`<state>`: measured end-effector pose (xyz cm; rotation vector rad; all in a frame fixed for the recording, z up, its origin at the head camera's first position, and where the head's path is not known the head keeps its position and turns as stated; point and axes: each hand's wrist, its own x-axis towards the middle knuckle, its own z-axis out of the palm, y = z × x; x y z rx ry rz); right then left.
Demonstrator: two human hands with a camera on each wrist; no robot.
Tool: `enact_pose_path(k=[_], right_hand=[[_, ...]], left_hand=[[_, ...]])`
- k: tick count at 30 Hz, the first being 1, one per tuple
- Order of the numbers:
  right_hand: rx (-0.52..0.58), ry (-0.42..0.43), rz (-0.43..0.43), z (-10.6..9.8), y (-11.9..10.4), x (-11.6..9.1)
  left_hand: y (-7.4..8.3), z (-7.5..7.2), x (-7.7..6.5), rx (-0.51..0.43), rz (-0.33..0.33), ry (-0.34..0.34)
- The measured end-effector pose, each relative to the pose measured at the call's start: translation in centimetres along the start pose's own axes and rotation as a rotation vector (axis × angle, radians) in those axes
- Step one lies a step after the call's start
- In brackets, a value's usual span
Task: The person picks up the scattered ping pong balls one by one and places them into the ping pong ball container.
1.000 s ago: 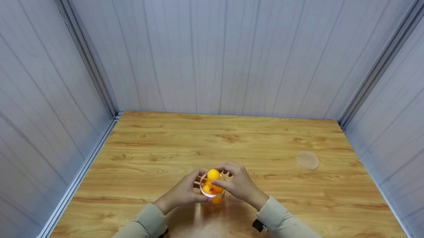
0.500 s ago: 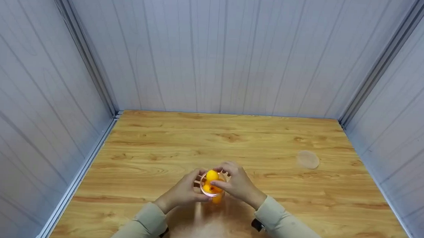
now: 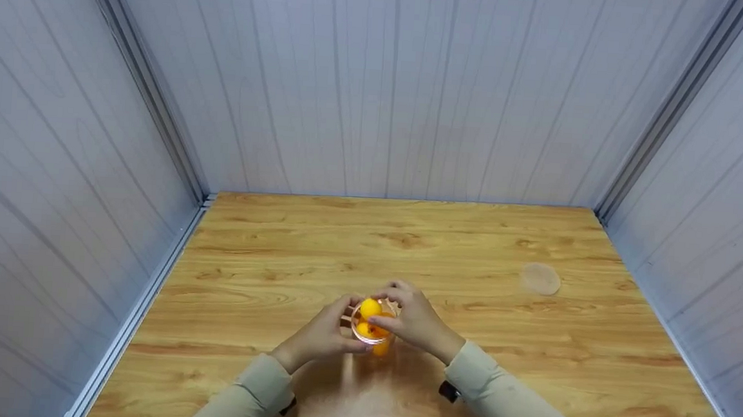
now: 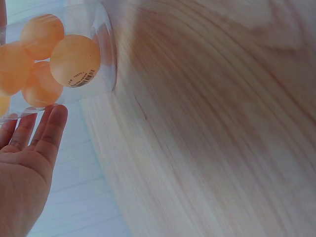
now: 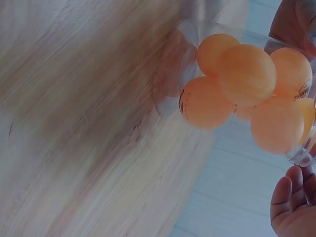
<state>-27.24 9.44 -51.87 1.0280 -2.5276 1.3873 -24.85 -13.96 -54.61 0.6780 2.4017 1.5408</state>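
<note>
A clear, round plastic jar (image 4: 106, 54) holds several orange ping-pong balls (image 4: 75, 60), some with dark print. My left hand (image 3: 325, 336) grips the jar from the left, thumb at the near side and fingers on the far side. At the jar's mouth, my right hand (image 3: 421, 322) pinches the topmost ping-pong ball (image 3: 370, 308) between thumb and forefinger. The other right fingers (image 5: 282, 196) sit beside the rim in the right wrist view. That view shows the balls piled through the jar wall, and its own thumb is hidden there.
A thin translucent disc (image 3: 540, 279) lies on the wooden table (image 3: 266, 241), toward the right. Pale panelled walls (image 3: 366, 92) enclose the table at the back and both sides.
The topmost ball has shifted slightly left and lower at the jar's mouth, with my right hand moving a little along with it. My left hand keeps its grip on the jar.
</note>
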Motion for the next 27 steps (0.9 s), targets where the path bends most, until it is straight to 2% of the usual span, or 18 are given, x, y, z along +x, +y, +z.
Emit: enact_pose_path(k=[7, 15, 27], right_hand=[[-0.004, -0.016, 0.007, 0.06, -0.03, 0.11], [-0.002, -0.017, 0.018, 0.08, 0.2, 0.19], [-0.035, 0.017, -0.001, -0.25, 0.38, -0.03]], left_hand=[[0.0, -0.06, 0.08, 0.01, 0.025, 0.003], [0.04, -0.15, -0.01, -0.043, 0.004, -0.023], [-0.07, -0.11, 0.07, -0.022, 0.006, -0.014]])
